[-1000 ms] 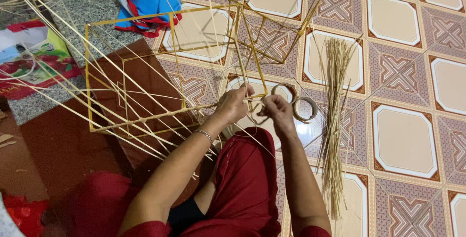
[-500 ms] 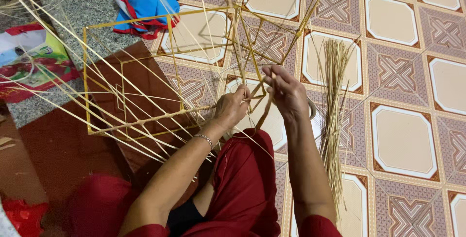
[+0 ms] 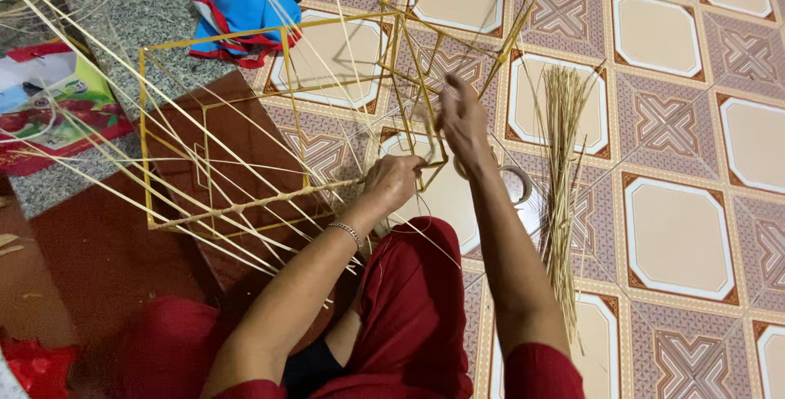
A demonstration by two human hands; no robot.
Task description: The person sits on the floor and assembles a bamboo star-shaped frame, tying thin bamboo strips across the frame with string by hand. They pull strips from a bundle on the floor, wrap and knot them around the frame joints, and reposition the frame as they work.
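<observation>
A frame of thin yellow bamboo sticks (image 3: 270, 39) stands tilted over the tiled floor in front of me, with many loose slivers crossing it. My left hand (image 3: 392, 182) is closed on a stick joint at the frame's lower corner. My right hand (image 3: 462, 117) is raised above it, its fingers pinching a thin strand or stick beside the frame's upright edge. A roll of tape (image 3: 517, 186) lies on the floor, partly hidden behind my right forearm. My red trousers (image 3: 413, 309) fill the lower middle.
A bundle of thin bamboo slivers (image 3: 562, 178) lies on the tiles to the right. Blue and red cloth (image 3: 241, 11) sits on a grey stone step (image 3: 123, 31) at the top left. A printed bag (image 3: 49, 96) lies at the left edge.
My right hand has risen from beside the left hand, near the tape roll, up along the frame. The left hand keeps its hold on the lower joint.
</observation>
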